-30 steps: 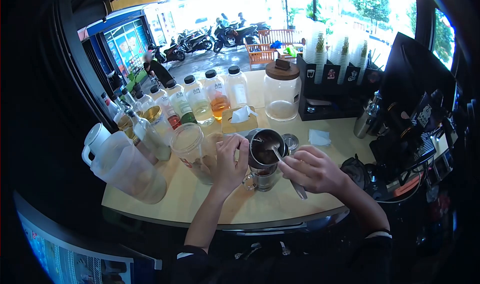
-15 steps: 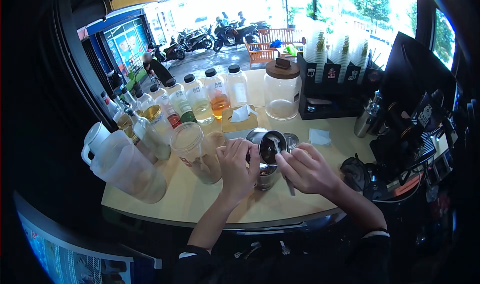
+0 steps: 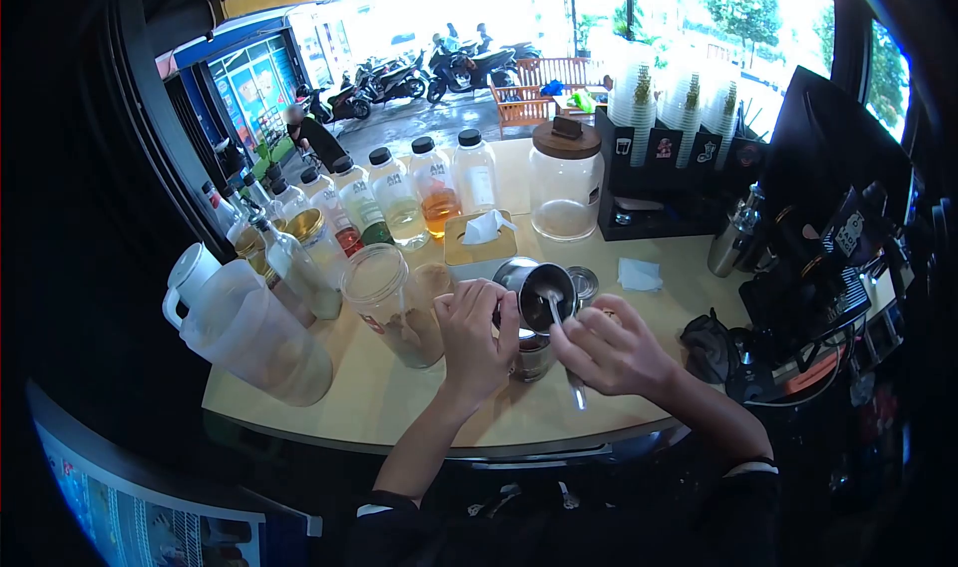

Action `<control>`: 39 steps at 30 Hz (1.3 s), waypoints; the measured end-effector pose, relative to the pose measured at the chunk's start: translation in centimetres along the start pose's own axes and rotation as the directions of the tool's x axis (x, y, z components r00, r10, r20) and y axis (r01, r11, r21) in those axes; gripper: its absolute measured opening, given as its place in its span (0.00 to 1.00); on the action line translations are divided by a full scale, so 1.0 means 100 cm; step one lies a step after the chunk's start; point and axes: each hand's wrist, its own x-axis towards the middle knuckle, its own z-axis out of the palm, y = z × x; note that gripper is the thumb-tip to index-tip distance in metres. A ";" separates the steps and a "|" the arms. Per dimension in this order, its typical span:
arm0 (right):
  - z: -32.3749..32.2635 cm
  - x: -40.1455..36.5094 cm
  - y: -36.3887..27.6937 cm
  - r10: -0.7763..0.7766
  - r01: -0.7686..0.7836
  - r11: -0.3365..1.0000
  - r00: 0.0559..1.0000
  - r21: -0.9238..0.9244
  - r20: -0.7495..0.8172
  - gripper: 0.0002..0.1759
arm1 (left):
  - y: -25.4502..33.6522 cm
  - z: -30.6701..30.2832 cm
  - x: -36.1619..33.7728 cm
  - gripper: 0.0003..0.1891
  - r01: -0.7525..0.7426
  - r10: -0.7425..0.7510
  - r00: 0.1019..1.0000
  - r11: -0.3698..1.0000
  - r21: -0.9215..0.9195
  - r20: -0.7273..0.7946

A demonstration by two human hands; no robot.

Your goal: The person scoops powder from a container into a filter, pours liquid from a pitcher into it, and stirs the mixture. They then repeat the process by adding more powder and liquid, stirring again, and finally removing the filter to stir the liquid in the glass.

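My left hand [image 3: 476, 332] is wrapped round a shiny metal cup [image 3: 515, 274], which is tipped so its mouth faces me and to the right. A spoon [image 3: 579, 392] is pinched in the fingers of my right hand [image 3: 621, 349]; its far end reaches into the tilted cup. Directly below the cup stands a second metal container [image 3: 532, 359] with dark contents, partly covered by the cup and my hands. What the tilted cup holds is hard to make out. Left of my left hand, a clear open jar [image 3: 384, 292] contains brown powder.
Several black-capped bottles [image 3: 437, 203] line the back left, by a frosted pitcher [image 3: 259, 337]. A tissue box [image 3: 464, 253], a wooden-lidded glass jar [image 3: 565, 198] and a round metal lid [image 3: 583, 281] lie beyond my hands. A cup rack [image 3: 639, 193] and dark equipment stand right.
My right hand and the spoon have shifted slightly, and the spoon's handle now sits at a different angle. The metal cup stays tilted in my left hand.
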 end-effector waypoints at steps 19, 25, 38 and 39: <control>0.003 -0.003 0.005 0.127 -0.113 0.980 0.988 0.163 -0.082 0.14 | -0.007 0.000 -0.002 0.08 0.021 -0.025 0.999 0.992 -0.123 -0.024; -0.003 -0.003 0.008 0.088 -0.065 0.976 0.991 0.207 -0.103 0.16 | -0.020 0.005 -0.004 0.10 0.075 -0.074 0.997 0.949 -0.305 0.014; 0.002 -0.011 0.000 0.102 -0.089 0.965 0.994 0.245 -0.043 0.22 | -0.026 0.006 -0.003 0.13 0.131 -0.130 0.991 0.907 -0.400 0.030; 0.002 -0.012 -0.001 0.061 -0.048 0.976 0.996 0.214 -0.058 0.24 | -0.027 0.006 -0.004 0.13 0.140 -0.136 0.990 0.900 -0.412 0.039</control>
